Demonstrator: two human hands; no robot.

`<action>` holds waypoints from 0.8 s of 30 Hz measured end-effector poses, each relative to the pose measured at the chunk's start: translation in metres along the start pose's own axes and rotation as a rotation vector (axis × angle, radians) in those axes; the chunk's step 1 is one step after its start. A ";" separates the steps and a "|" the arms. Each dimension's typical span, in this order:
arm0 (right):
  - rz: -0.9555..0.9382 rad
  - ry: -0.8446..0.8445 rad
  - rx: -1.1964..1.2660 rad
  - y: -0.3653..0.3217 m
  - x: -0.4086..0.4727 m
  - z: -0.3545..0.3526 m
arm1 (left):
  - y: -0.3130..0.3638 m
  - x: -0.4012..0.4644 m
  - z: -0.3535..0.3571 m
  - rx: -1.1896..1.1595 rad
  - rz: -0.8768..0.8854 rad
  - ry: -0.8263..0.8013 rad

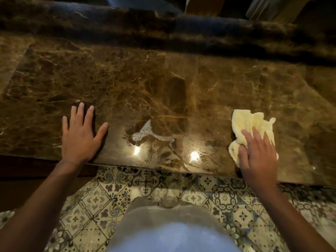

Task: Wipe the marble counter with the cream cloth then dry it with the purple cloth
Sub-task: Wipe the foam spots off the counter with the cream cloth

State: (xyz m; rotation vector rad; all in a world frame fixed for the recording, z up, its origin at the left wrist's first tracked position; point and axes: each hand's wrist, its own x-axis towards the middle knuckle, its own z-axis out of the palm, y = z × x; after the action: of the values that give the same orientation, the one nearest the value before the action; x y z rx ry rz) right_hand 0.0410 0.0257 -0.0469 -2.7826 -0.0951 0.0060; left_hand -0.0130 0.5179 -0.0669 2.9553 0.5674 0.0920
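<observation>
A home interior, likely kitchen or bathroom; polished brown marble counter with raised back ledge, ornate patterned floor tiles below it

Dim, warm light; two glare spots shine on the marble counter, and the wide-angle edges curve and blur.

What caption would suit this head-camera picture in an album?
Right hand presses cream cloth on marble counter, foamy puddle beside flat left hand.
</observation>
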 end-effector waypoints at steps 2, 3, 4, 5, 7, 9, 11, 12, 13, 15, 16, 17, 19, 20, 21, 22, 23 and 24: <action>0.025 0.065 -0.022 -0.024 -0.021 0.016 | 0.001 0.000 -0.002 -0.009 0.004 0.005; 0.029 0.096 -0.020 -0.038 -0.027 0.023 | 0.001 0.000 -0.003 -0.016 0.007 0.007; 0.031 0.121 -0.015 -0.052 -0.031 0.030 | 0.002 -0.001 -0.004 -0.020 0.010 0.006; 0.032 0.136 -0.010 -0.066 -0.034 0.037 | 0.003 -0.001 -0.005 -0.021 0.009 0.004; 0.025 0.140 0.000 -0.094 -0.039 0.049 | 0.005 -0.002 -0.007 -0.015 0.005 -0.003; -0.006 0.119 -0.007 -0.124 -0.042 0.061 | 0.006 -0.002 -0.010 -0.013 0.013 0.000; -0.066 0.095 -0.013 -0.154 -0.039 0.071 | 0.005 -0.003 -0.011 -0.030 0.022 0.009; -0.101 0.082 0.001 -0.167 -0.034 0.074 | 0.005 -0.003 -0.010 -0.039 0.022 0.011; -0.130 0.062 0.031 -0.178 -0.030 0.077 | 0.005 -0.004 -0.010 -0.048 0.021 0.010; -0.168 0.016 0.139 -0.192 -0.020 0.075 | 0.003 -0.004 -0.011 -0.066 0.028 0.005; -0.175 0.001 0.228 -0.193 -0.017 0.069 | 0.000 -0.002 -0.013 -0.071 0.047 0.005; -0.171 0.009 0.319 -0.189 -0.015 0.062 | -0.007 0.001 -0.017 -0.072 0.081 0.006; -0.133 0.099 0.420 -0.172 -0.021 0.048 | -0.029 0.010 -0.024 -0.053 0.144 0.021; -0.093 0.150 0.443 -0.160 -0.029 0.042 | -0.041 0.013 -0.027 -0.042 0.145 0.022; -0.042 0.179 0.467 -0.149 -0.039 0.038 | -0.052 0.013 -0.028 -0.034 0.129 0.011; 0.004 0.185 0.487 -0.141 -0.050 0.036 | -0.060 0.012 -0.027 -0.029 0.111 -0.005; 0.034 0.172 0.484 -0.137 -0.061 0.038 | -0.066 0.009 -0.024 -0.023 0.106 -0.017; 0.044 0.148 0.449 -0.139 -0.072 0.043 | -0.069 0.007 -0.020 -0.021 0.112 -0.019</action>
State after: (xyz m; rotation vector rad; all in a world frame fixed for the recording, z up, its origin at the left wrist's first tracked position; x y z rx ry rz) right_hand -0.0405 0.1652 -0.0389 -2.3269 0.0053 -0.1487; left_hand -0.0333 0.5864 -0.0565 2.9633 0.3953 0.0799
